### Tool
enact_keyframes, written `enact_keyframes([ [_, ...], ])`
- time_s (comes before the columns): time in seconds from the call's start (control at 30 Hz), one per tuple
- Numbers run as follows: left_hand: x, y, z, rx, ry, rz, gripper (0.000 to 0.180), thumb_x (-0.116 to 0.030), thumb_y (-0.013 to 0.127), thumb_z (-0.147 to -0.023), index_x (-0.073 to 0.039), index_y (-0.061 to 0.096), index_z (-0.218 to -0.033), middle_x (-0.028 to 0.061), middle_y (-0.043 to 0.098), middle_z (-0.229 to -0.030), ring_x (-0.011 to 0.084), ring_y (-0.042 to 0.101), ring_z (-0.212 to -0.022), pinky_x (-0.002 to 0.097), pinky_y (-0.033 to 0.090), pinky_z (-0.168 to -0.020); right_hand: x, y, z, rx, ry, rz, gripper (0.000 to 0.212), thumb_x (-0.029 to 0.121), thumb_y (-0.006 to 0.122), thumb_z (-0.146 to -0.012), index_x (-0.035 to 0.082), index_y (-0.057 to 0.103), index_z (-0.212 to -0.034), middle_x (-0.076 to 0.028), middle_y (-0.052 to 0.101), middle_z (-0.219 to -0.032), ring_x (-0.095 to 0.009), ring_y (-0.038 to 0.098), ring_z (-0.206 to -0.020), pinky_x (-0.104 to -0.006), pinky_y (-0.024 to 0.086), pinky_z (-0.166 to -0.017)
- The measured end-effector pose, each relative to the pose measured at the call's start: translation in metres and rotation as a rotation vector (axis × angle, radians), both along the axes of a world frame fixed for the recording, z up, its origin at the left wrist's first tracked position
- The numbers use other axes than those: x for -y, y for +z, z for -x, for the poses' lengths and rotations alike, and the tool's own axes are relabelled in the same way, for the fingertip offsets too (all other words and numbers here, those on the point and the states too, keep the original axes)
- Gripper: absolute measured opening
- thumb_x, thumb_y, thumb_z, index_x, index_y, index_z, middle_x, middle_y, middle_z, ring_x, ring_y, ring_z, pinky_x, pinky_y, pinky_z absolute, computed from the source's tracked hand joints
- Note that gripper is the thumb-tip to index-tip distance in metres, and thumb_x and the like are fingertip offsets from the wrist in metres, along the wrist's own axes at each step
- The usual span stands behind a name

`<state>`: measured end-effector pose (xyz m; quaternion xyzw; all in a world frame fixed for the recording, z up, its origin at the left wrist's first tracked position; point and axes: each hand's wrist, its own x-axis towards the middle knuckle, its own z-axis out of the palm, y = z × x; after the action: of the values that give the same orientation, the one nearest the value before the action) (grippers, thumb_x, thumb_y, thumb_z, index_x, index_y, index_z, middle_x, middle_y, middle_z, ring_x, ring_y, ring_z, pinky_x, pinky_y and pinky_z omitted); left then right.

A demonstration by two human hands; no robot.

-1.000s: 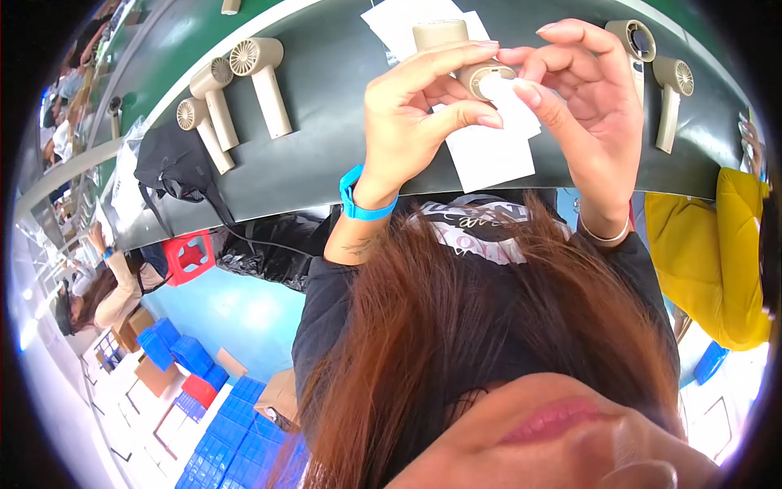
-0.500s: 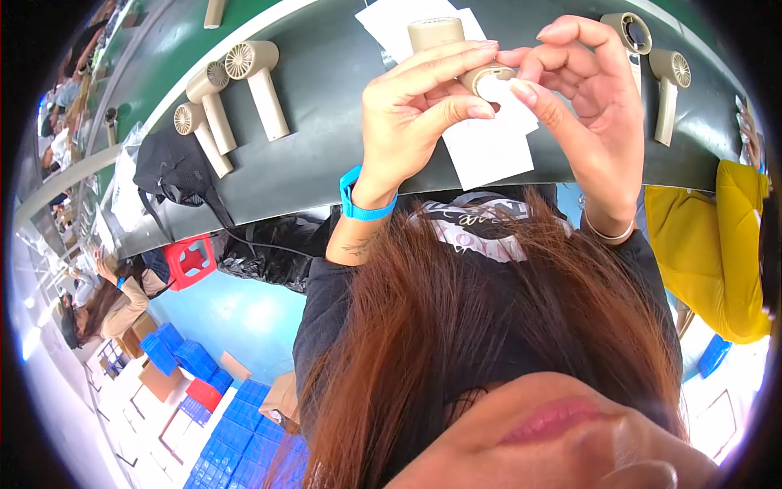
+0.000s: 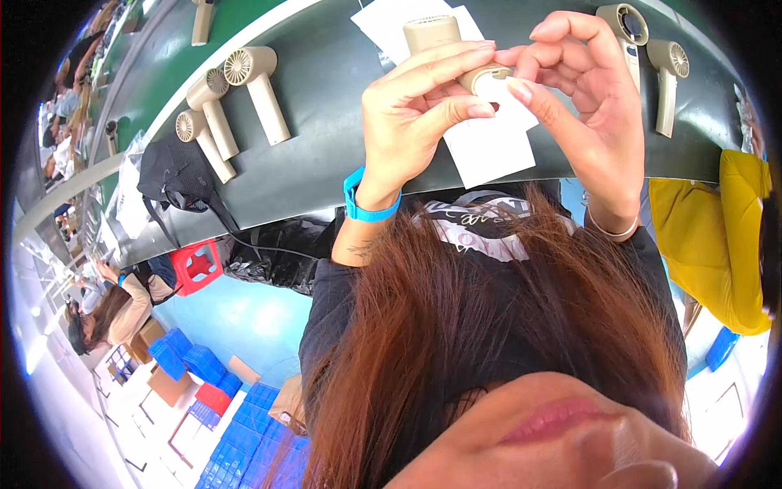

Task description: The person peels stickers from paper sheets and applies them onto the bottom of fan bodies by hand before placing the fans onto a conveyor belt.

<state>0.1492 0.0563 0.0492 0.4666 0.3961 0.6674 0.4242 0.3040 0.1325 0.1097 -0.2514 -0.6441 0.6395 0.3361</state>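
My left hand (image 3: pixel 407 114) is wrapped round a beige handheld fan (image 3: pixel 432 33); its round end sticks out beyond my fingers. Most of the fan's middle is hidden behind that hand. My right hand (image 3: pixel 582 98) has its thumb and a fingertip at the fan's near end, with the other fingers curled above. A small white piece (image 3: pixel 491 88) shows at that end beside my right thumb; what it is made of I cannot tell. White paper sheets (image 3: pixel 491 155) lie on the dark tabletop (image 3: pixel 326 106) beneath both hands.
Several beige handheld fans (image 3: pixel 259 90) lie at left, near a black bag (image 3: pixel 175 175). Two more fans (image 3: pixel 668 90) are at right. A yellow garment (image 3: pixel 700 236) hangs at the right edge. A red stool (image 3: pixel 195 265) and blue boxes (image 3: pixel 244 432) stand below; another person (image 3: pixel 122 310) is far left.
Both hands keep almost the same hold on the fan. The whole view has shifted slightly, with no other clear movement.
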Motion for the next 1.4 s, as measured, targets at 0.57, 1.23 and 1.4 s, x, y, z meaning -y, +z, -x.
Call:
enact_keyframes([
  [0.57, 0.003, 0.0, 0.001, 0.033, -0.019, 0.029, 0.038, 0.012, 0.064, -0.075, 0.006, 0.061, -0.112, 0.0189, 0.056, -0.12, 0.0233, 0.064, -0.096, 0.0289, 0.058, -0.078, -0.009, -0.017, 0.015, -0.576, 0.186, -0.166, 0.036, -0.005, 0.065, -0.08, 0.003, 0.041, -0.106, -0.005, 0.056, -0.089, -0.008, 0.056, -0.084, -0.0215, 0.045, -0.078],
  [1.23, 0.005, 0.005, -0.012, 0.036, 0.027, 0.087, 0.034, 0.009, 0.068, -0.076, 0.006, 0.062, -0.11, 0.0162, 0.056, -0.118, 0.0203, 0.062, -0.097, 0.0287, 0.056, -0.081, 0.009, 0.033, -0.006, 0.316, -0.113, -0.187, 0.04, -0.002, 0.065, -0.076, 0.002, 0.04, -0.107, -0.004, 0.058, -0.077, -0.008, 0.057, -0.076, -0.0232, 0.04, -0.072],
  [1.4, 0.004, 0.001, -0.014, 0.01, 0.039, 0.096, 0.035, 0.01, 0.066, -0.077, 0.006, 0.061, -0.111, 0.0168, 0.057, -0.117, 0.0212, 0.063, -0.094, 0.0297, 0.056, -0.078, 0.006, 0.033, -0.004, 0.346, -0.114, -0.224, 0.04, -0.002, 0.065, -0.075, 0.002, 0.041, -0.106, -0.006, 0.058, -0.075, -0.013, 0.059, -0.072, -0.0247, 0.04, -0.071],
])
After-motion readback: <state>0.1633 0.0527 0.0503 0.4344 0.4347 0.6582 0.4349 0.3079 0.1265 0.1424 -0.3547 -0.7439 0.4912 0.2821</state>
